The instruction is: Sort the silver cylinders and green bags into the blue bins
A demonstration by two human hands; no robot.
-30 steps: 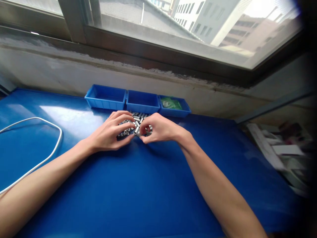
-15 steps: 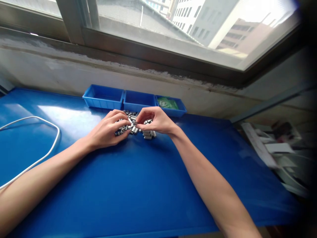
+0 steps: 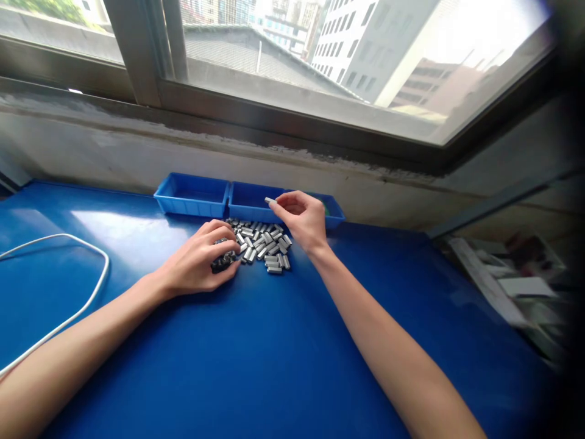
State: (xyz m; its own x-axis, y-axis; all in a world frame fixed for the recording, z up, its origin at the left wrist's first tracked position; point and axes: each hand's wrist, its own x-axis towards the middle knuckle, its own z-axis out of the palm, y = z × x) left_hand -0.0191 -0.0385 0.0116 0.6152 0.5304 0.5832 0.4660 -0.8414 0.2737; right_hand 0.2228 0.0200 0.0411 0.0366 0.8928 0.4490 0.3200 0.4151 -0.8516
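Observation:
My right hand (image 3: 305, 221) pinches a small silver metal block (image 3: 270, 200) between thumb and fingertips, held up in front of the middle blue bin (image 3: 249, 213). Many similar blocks lie in a loose pile (image 3: 267, 242) on the blue table, below and left of that hand. At the pile's left edge rests my left hand (image 3: 198, 256), its fingers curved and apart around several darker-looking pieces (image 3: 223, 262). It grips none of them that I can see.
A left blue bin (image 3: 192, 208) and a right blue bin (image 3: 337, 214), partly behind my right hand, flank the middle one along the wall. A white cable (image 3: 108, 259) curves over the table (image 3: 256, 360) at left. Papers and boxes (image 3: 525, 286) stand beyond the right edge.
My right hand has lifted from the pile, up and to the right, with a metal block in its fingers. More of the pile now shows. My left hand stays at the pile.

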